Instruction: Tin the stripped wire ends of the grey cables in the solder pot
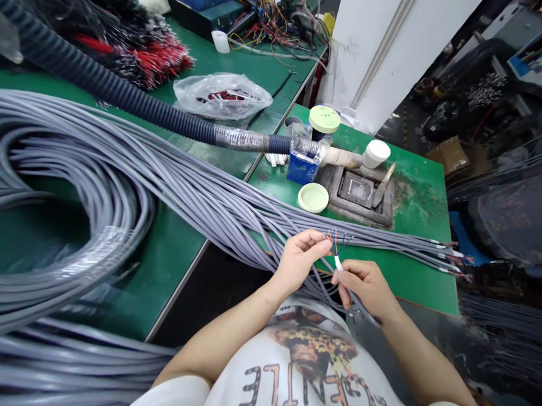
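Note:
Near the middle of the head view, my right hand is closed around a grey cable just below its white-wrapped end. Thin coloured wires fan out from that end. My left hand pinches some of these wires between thumb and index finger. Behind my hands, a long bundle of grey cables crosses the green bench, its stripped ends lying at the right.
A soldering pot with a scraper sits beyond my hands. Around it are a ribbed hose, a blue box, a pale green lid and a white cup. Coiled cables fill the left.

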A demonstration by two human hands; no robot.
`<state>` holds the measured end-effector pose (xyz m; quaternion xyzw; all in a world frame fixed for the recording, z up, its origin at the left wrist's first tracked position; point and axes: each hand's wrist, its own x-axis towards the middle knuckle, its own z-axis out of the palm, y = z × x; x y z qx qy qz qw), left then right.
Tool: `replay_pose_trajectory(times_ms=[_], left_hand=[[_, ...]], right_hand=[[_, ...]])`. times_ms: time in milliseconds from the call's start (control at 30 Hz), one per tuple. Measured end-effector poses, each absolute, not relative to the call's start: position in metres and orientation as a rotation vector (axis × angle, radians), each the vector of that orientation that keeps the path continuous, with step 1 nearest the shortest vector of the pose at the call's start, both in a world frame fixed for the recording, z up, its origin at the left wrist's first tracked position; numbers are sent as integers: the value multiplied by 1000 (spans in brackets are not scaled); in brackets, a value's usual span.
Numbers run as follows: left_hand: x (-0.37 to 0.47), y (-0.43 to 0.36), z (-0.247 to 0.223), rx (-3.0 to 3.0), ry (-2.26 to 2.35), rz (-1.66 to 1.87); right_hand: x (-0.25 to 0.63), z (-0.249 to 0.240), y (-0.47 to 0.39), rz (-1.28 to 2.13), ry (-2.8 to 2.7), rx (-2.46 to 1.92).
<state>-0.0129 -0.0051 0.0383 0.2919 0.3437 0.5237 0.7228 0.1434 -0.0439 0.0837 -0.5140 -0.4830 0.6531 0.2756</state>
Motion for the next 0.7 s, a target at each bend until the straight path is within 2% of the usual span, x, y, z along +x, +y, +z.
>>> replay_pose_trajectory(times_ms=[400,600,700], left_hand=[[-8,-4,38,655,779,1134],[-4,-2,39,696,628,814],[8,-5,43,666,581,802]], right_hand=[[149,78,-48,1734,-1233,-1392],[154,79,-52,1701,-1218,-1385],[156,77,-62,1699,-1164,-1321]])
